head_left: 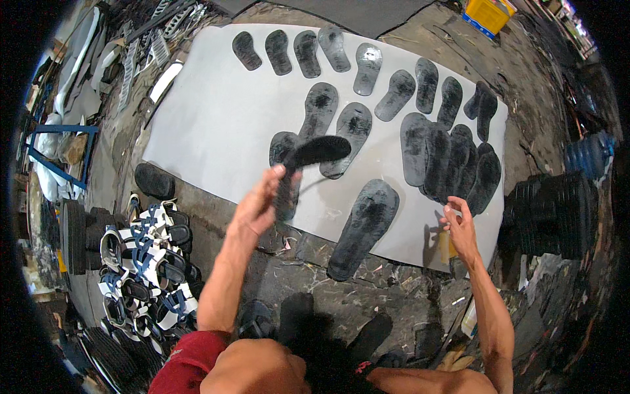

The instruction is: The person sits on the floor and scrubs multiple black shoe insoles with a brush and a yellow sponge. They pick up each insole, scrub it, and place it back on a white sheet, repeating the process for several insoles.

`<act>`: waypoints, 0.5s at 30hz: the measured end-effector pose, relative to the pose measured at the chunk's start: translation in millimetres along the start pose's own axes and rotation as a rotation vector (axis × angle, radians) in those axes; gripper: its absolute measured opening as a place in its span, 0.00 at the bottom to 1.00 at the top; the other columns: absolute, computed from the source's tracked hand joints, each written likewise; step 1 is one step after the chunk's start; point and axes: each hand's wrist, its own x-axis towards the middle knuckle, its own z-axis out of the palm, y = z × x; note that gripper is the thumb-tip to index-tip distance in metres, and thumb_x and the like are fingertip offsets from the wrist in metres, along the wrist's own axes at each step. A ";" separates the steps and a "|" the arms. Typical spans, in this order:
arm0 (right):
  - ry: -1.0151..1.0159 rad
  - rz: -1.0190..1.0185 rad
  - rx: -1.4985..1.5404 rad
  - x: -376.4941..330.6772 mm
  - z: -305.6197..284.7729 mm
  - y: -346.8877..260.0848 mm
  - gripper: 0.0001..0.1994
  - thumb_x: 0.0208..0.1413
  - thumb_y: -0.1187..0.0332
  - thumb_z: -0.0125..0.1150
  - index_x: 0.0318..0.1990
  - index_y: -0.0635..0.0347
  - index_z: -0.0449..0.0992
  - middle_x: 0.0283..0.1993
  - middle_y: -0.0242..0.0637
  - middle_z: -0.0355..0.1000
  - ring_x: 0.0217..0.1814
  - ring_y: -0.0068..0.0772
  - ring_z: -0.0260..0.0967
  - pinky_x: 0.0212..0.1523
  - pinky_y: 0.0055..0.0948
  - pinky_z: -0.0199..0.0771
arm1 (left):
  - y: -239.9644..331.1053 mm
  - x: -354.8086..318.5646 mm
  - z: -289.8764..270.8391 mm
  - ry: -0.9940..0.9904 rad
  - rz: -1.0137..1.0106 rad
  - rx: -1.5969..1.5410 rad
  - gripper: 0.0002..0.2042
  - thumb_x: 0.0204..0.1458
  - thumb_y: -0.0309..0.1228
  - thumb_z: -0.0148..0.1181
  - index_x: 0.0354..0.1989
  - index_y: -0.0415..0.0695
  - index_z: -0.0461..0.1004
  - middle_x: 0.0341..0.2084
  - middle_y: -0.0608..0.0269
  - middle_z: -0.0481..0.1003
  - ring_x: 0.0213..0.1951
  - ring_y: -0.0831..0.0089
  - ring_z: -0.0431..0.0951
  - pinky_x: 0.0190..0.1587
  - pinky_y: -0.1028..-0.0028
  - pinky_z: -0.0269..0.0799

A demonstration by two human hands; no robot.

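My left hand (pixel 258 202) is closed on one end of a black shoe sole (pixel 319 151), which is held tilted above a white sheet (pixel 210 111). Behind it, several dark soles lie flat on the sheet, including one sole (pixel 354 131) partly covered by the held one. My right hand (pixel 461 226) hovers over the sheet's near right part, its fingers bent and apart, with nothing visible in them. Just beyond it lies a cluster of overlapping soles (pixel 436 161). A small yellowish thing (pixel 447 246) shows beside this hand. One larger sole (pixel 365 226) overhangs the sheet's near edge.
Strapped white, blue and black sandals (pixel 147 262) are heaped at the left, near a dark pair of soles (pixel 155 180). Stacked black soles (pixel 548 213) stand at the right by a blue plastic bottle (pixel 587 156). A yellow container (pixel 489 14) stands far right.
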 end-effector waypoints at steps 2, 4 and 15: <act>-0.007 0.017 -0.002 -1.0 0.5 -4.2 0.25 0.78 0.52 0.63 0.72 0.57 0.72 0.61 0.36 0.75 0.50 0.26 0.80 0.46 0.28 0.78 | 39.1 21.2 -5.0 0.041 0.163 0.123 0.22 0.65 0.51 0.72 0.49 0.42 0.84 0.35 0.65 0.84 0.28 0.75 0.78 0.32 0.73 0.76; -0.018 0.006 -0.002 3.1 1.5 -1.9 0.25 0.77 0.53 0.64 0.72 0.56 0.72 0.62 0.37 0.76 0.50 0.28 0.80 0.46 0.30 0.81 | 80.1 63.5 -24.4 0.011 0.233 0.309 0.23 0.65 0.52 0.71 0.55 0.44 0.84 0.37 0.70 0.79 0.31 0.76 0.73 0.37 0.73 0.71; -0.096 0.028 0.032 3.7 12.4 9.3 0.22 0.78 0.55 0.64 0.69 0.57 0.74 0.61 0.35 0.77 0.48 0.23 0.79 0.45 0.27 0.80 | 63.3 248.2 -59.9 0.703 0.595 1.394 0.47 0.41 0.57 0.87 0.62 0.28 0.82 0.49 0.38 0.87 0.48 0.51 0.89 0.54 0.55 0.85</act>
